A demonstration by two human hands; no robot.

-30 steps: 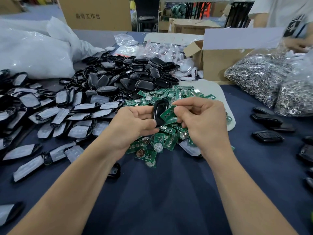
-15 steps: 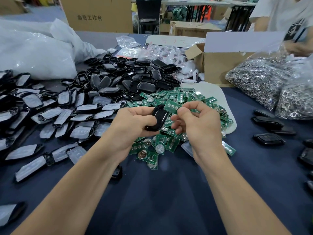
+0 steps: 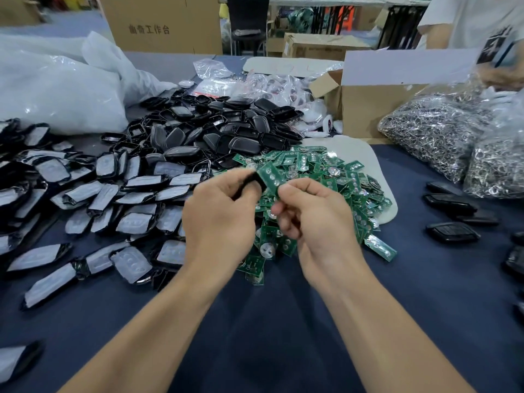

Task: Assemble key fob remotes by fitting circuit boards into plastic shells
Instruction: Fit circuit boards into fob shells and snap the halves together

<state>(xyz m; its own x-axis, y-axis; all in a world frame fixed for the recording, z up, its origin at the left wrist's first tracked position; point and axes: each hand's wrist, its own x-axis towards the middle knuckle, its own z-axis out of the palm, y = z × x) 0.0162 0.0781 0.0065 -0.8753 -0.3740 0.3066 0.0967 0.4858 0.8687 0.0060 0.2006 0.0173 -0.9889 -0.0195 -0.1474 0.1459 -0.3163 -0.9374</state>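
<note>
Navy-clothed table (image 3: 269, 330) fills the foreground of a crowded workshop
A tall brown carton (image 3: 161, 26) printed with dark characters stands beyond the table's far edge; behind it a black chair (image 3: 248, 18), a low cardboard box (image 3: 320, 46) and pale-topped, black-legged tables (image 3: 340, 1) crowd a grey-blue floor (image 3: 65, 24) under flat, even light

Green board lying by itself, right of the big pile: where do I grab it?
Pinch the green board across its two long edges, coming down from above. It lies flat on the blue cloth, long and narrow, with bare cloth on both sides.
</note>
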